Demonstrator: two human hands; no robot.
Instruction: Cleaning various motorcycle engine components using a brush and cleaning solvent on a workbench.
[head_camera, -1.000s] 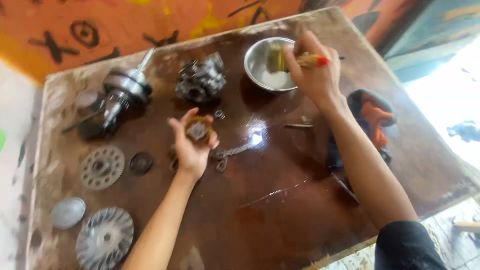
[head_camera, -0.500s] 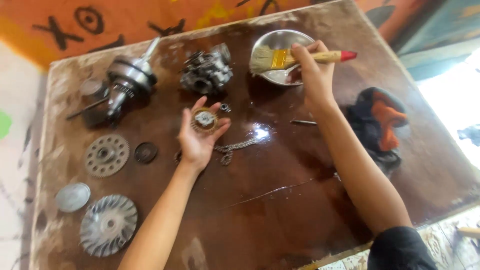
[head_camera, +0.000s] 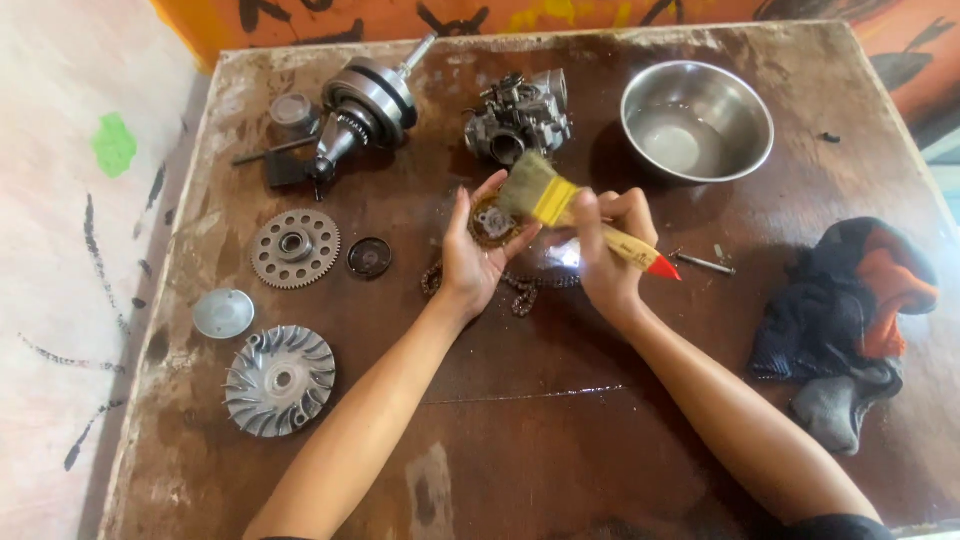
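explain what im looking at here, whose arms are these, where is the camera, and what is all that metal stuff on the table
The picture comes from a camera worn on a person's head, looking down, so the two bare arms are that person's own. The left hand cradles a small round toothed metal part in its palm. The right hand grips a wooden-handled paintbrush with a red tip, its bristles resting on that part. Both are above a worn brown wooden table. On it lie a shiny steel bowl, a grey carburettor-like metal block, a heavy steel shaft assembly, a flat toothed gear disc, a finned round metal disc, a short chain under the hands, and a crumpled dark and orange rag.
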